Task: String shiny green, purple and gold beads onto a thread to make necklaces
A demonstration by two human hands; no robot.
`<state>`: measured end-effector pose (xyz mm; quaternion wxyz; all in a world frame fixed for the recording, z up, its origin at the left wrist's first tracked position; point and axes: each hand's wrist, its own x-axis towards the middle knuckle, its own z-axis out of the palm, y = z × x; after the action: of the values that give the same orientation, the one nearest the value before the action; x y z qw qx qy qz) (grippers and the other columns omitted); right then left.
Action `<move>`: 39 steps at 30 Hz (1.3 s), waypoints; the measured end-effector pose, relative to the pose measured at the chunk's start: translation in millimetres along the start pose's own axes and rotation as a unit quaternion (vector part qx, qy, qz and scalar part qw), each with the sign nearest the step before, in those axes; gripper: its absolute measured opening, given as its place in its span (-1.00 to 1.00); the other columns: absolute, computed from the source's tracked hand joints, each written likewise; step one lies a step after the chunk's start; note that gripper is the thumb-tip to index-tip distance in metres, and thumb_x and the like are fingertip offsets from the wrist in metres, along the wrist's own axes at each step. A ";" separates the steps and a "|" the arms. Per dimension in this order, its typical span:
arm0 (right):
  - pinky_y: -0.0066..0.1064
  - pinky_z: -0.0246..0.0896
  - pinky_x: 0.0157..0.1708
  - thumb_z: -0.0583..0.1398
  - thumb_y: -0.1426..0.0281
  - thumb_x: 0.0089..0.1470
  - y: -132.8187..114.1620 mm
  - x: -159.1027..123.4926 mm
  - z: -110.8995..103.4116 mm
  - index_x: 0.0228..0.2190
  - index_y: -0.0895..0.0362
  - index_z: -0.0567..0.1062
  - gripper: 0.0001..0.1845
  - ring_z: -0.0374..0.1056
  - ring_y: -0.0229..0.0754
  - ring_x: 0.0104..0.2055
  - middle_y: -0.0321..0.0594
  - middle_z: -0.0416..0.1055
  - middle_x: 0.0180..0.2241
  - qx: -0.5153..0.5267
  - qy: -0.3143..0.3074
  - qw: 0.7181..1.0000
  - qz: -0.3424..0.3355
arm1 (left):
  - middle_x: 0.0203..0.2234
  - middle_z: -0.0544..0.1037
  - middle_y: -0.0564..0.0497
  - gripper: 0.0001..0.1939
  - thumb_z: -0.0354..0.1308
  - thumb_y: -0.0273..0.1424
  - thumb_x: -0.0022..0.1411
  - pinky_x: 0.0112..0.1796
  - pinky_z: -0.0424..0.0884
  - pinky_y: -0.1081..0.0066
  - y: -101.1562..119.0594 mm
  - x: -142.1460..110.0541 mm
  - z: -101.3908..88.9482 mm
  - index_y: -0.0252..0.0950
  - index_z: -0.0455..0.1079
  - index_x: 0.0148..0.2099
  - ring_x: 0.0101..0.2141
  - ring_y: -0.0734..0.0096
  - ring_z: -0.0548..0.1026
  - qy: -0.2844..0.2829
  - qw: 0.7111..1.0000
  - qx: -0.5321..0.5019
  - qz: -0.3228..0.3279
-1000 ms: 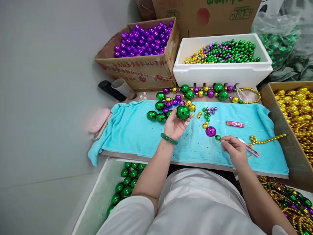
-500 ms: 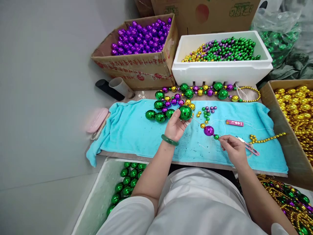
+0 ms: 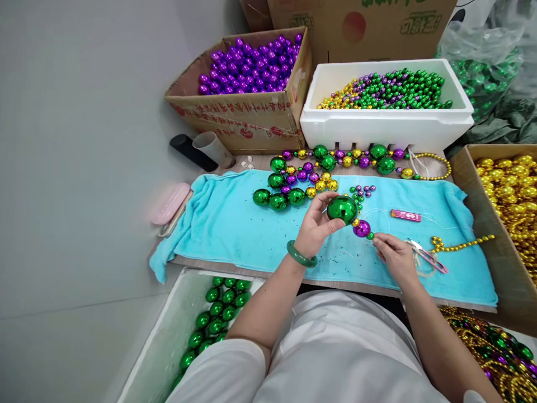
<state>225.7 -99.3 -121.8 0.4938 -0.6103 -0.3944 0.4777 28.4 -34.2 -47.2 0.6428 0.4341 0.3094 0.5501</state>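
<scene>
My left hand (image 3: pixel 318 224) is closed around a large shiny green bead (image 3: pixel 342 210), thumb below and fingers behind it. Against its right side sit a small gold bead (image 3: pixel 356 223), a purple bead (image 3: pixel 361 228) and a small green bead (image 3: pixel 370 235) in a row. My right hand (image 3: pixel 393 253) pinches at the end of this row, by the small green bead; the string between its fingertips is hidden. Loose large green beads (image 3: pixel 277 202), purple beads (image 3: pixel 302 176) and gold beads (image 3: pixel 326 177) lie on the blue towel (image 3: pixel 235 235), with tiny beads (image 3: pixel 363 191) farther right.
Behind the towel lies a finished-looking bead strand (image 3: pixel 364 161). A carton of purple beads (image 3: pixel 235 120) and a white foam box (image 3: pixel 386 124) stand at the back. Scissors (image 3: pixel 428 256), a pink packet (image 3: pixel 405 215) and a gold bead chain (image 3: pixel 465 246) lie right, near another carton (image 3: pixel 482 224).
My left hand has moved right with the large green bead, sliding it along the string until it meets the small gold bead. My right hand keeps its pinch.
</scene>
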 end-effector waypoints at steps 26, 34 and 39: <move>-0.43 0.32 -0.55 0.32 0.31 -0.11 -3.3 -1.3 6.4 -0.27 0.14 0.44 -0.68 0.42 -0.23 -0.53 -0.31 0.46 -0.55 0.136 -0.110 0.984 0.039 | -0.02 0.40 -0.04 -0.47 0.38 -0.28 -0.04 -0.06 0.42 0.30 1.7 -6.8 4.2 -0.16 0.36 0.01 -0.05 0.26 0.43 -0.013 1.000 -0.023 0.006; -0.41 0.34 -0.60 0.33 0.29 -0.12 -14.1 -3.9 8.4 -0.28 0.15 0.43 -0.66 0.40 -0.22 -0.55 -0.29 0.45 -0.58 0.113 -0.105 0.988 0.020 | -0.06 0.41 -0.06 -0.49 0.34 -0.26 -0.01 -0.15 0.45 0.31 5.8 -5.9 3.4 -0.17 0.35 0.02 -0.11 0.28 0.44 -0.022 1.000 -0.015 0.005; -0.41 0.34 -0.59 0.30 0.31 -0.09 -18.2 -6.7 10.9 -0.27 0.15 0.41 -0.69 0.39 -0.24 -0.55 -0.31 0.44 -0.58 0.105 -0.108 0.989 0.006 | -0.03 0.40 -0.06 -0.47 0.36 -0.27 -0.03 -0.06 0.41 0.28 6.4 -6.0 5.7 -0.16 0.36 0.02 -0.05 0.26 0.41 -0.034 0.998 -0.002 0.053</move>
<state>213.4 -99.6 -103.3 0.5068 -0.5019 -0.3895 0.5827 29.4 -41.2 -39.4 0.6237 0.4670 0.2629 0.5690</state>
